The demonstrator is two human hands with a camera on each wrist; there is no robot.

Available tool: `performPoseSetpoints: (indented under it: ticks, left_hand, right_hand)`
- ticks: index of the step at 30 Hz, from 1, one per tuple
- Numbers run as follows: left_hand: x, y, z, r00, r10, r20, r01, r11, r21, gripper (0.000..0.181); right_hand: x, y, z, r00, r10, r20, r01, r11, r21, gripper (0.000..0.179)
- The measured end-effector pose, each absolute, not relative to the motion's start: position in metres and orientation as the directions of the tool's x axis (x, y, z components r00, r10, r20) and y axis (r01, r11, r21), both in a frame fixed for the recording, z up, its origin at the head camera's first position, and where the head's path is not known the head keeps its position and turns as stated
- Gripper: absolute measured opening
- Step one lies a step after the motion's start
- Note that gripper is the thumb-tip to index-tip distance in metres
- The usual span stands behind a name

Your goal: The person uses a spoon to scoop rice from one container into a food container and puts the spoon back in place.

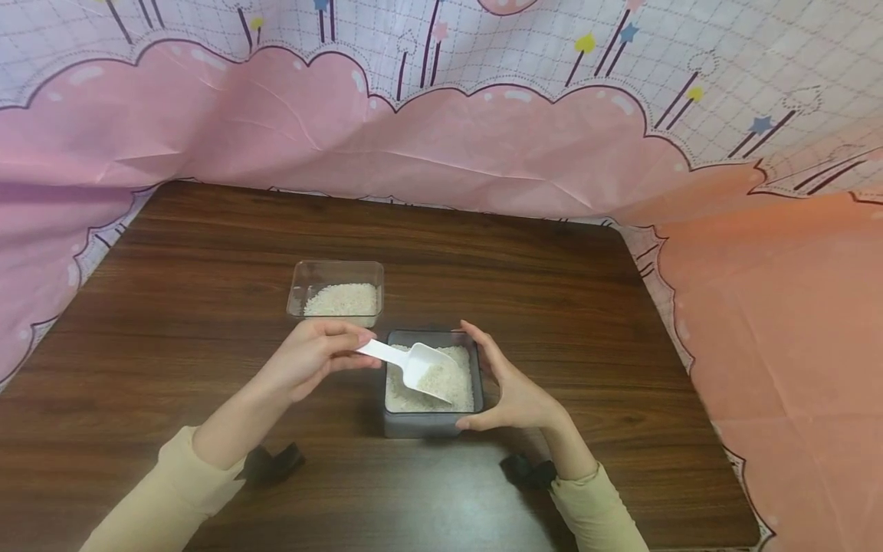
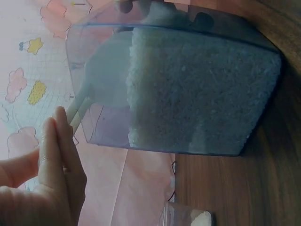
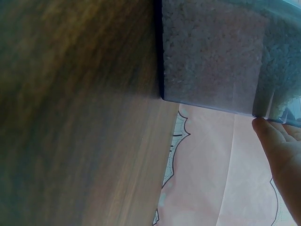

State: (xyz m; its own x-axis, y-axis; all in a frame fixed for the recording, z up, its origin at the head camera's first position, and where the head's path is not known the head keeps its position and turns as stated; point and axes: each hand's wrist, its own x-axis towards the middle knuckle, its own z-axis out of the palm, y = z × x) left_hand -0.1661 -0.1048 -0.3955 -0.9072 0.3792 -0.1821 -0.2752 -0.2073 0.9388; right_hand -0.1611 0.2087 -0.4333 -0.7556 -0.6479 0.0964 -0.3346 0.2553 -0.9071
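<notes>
My left hand pinches the handle of a white plastic scoop between thumb and fingers. The scoop's bowl is tilted into the rice inside a bluish see-through container, with some grains lying in it. My right hand grips that container by its right side, thumb at the near corner and fingers at the far one. In the left wrist view the rice fills much of the container's height, and the scoop's bowl shows through the wall above it.
Behind my left hand stands a clear shallow box with a smaller heap of rice. The dark wooden table is bordered by a pink patterned curtain. Black straps hang at both wrists.
</notes>
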Motion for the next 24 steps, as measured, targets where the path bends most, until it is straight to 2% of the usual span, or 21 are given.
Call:
performPoseSetpoints:
  ticks: [5, 10, 15, 24]
  left_hand:
    - [-0.166, -0.111, -0.397, -0.906, 0.377, -0.194, -0.301, -0.249, 0.92, 0.032]
    - [-0.164, -0.115, -0.395, -0.908, 0.372, -0.192, -0.324, -0.333, 0.886, 0.02]
    - [-0.164, -0.12, -0.393, -0.909, 0.373, -0.187, -0.337, -0.392, 0.856, 0.032]
    - [-0.161, -0.13, -0.382, -0.919, 0.357, -0.166, -0.327, -0.46, 0.825, 0.027]
  right_hand:
    - [-0.161, 0.208, -0.433, -0.754, -0.65, 0.096, -0.34, 0.26, -0.904, 0.125]
    - [-0.161, 0.209, -0.434, -0.754, -0.649, 0.101, -0.346, 0.262, -0.901, 0.125]
    - [-0.161, 0.209, -0.434, -0.754, -0.649, 0.104, -0.351, 0.265, -0.898, 0.125]
    - [-0.16, 0.209, -0.433, -0.761, -0.643, 0.08, -0.335, 0.285, -0.898, 0.125]
